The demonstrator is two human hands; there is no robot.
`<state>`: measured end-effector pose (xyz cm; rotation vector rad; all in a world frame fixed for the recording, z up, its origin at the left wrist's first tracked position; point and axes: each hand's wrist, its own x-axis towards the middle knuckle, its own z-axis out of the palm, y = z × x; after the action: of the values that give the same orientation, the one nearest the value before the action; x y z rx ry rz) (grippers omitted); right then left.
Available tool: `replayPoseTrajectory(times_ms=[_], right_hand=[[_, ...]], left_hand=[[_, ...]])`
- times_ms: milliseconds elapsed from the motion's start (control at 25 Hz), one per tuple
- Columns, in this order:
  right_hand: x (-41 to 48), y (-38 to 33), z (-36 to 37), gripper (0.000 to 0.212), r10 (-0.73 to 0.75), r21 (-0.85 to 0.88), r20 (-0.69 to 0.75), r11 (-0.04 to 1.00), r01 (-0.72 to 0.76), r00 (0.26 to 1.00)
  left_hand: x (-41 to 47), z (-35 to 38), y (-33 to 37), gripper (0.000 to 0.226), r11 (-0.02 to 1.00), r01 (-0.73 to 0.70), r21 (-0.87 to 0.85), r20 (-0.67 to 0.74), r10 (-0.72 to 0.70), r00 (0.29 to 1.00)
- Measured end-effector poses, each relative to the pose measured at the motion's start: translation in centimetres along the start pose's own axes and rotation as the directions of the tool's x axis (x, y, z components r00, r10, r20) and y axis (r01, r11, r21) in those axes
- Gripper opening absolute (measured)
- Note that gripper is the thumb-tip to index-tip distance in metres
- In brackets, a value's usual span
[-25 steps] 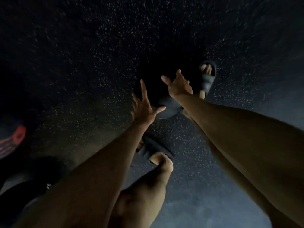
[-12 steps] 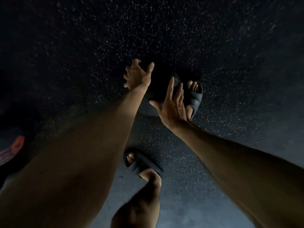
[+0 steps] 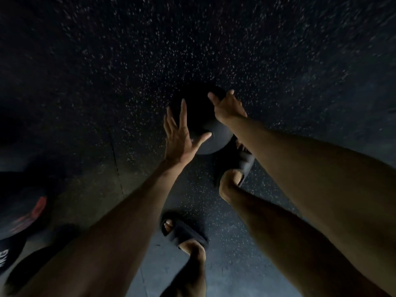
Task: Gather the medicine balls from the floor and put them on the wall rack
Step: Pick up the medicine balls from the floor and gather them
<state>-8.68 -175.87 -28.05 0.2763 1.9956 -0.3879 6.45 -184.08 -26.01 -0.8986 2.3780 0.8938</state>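
Note:
A black medicine ball [image 3: 200, 123] rests on the dark speckled rubber floor [image 3: 128, 61], just beyond my right foot. My left hand [image 3: 180, 140] lies against the ball's left side, fingers spread up along it and thumb across its front. My right hand [image 3: 228, 108] covers the ball's upper right side with the fingers curled over it. The ball sits between both palms. Its far side is lost in shadow. No wall rack is in view.
My feet are in dark slides, the right one [image 3: 240, 163] touching the ball's near side, the left one [image 3: 184, 232] closer to me. A dark round object with red markings [image 3: 23, 211] lies at the left edge. A floor seam [image 3: 116, 159] runs nearby.
My left hand came down from the ball's top to its left side. My right hand moved from the near side up onto its right top. The right foot stepped closer.

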Motion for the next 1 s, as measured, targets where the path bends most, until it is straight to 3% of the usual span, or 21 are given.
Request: replayPoseTrajectory(times_ms=[120,240,320,400,480,600,680,800,880,1000], right_hand=[[2.6,-1.6,-3.8,0.073,-0.038,0.039,-0.019,0.998,0.039,0.999],[0.5,0.2,-4.8,0.058,-0.268,-0.029,-0.106,0.963,0.267,0.957],[-2.7,2.5,-3.4,0.073,-0.399,-0.102,-0.113,0.916,0.389,0.91],[-4.7,3.4,-1.6,0.101,-0.45,-0.193,-0.064,0.881,0.432,0.891],[-4.5,1.8,-0.6,0.12,-0.391,-0.194,-0.089,0.909,0.369,0.916],[-2.5,-2.2,-1.0,0.128,-0.213,-0.132,-0.086,0.971,0.201,0.973],[-1.7,-3.7,-1.7,0.125,-0.15,-0.136,-0.054,0.981,0.141,0.987],[0.1,-6.2,-4.7,0.122,-0.065,-0.146,-0.023,0.987,0.061,0.998],[2.8,-8.0,-7.4,0.123,0.018,-0.118,0.014,0.993,-0.016,1.0],[6.2,-10.0,-11.1,0.118,0.028,-0.011,0.013,1.0,-0.028,1.0]], left_hand=[[5.3,-2.3,3.9,0.108,0.987,0.138,0.088,0.072,-0.144,0.987],[9.8,-4.8,6.7,0.099,0.967,0.249,0.046,0.123,-0.253,0.96],[12.4,-5.8,8.1,0.09,0.954,0.298,0.006,0.081,-0.298,0.951],[14.7,-6.2,9.4,0.082,0.937,0.348,-0.024,0.034,-0.347,0.937],[16.4,-6.4,10.3,0.077,0.924,0.379,-0.056,0.026,-0.378,0.926],[18.5,-6.6,10.1,0.074,0.922,0.385,-0.038,0.034,-0.384,0.923],[18.9,-6.6,9.0,0.072,0.941,0.338,-0.021,0.01,-0.338,0.941],[18.0,-7.4,8.2,0.077,0.994,0.052,-0.095,-0.02,-0.055,0.998],[16.8,-8.0,7.2,0.083,0.993,-0.091,-0.078,0.007,0.092,0.996],[15.2,-8.5,6.5,0.099,0.987,-0.156,0.04,0.098,0.152,0.984]])
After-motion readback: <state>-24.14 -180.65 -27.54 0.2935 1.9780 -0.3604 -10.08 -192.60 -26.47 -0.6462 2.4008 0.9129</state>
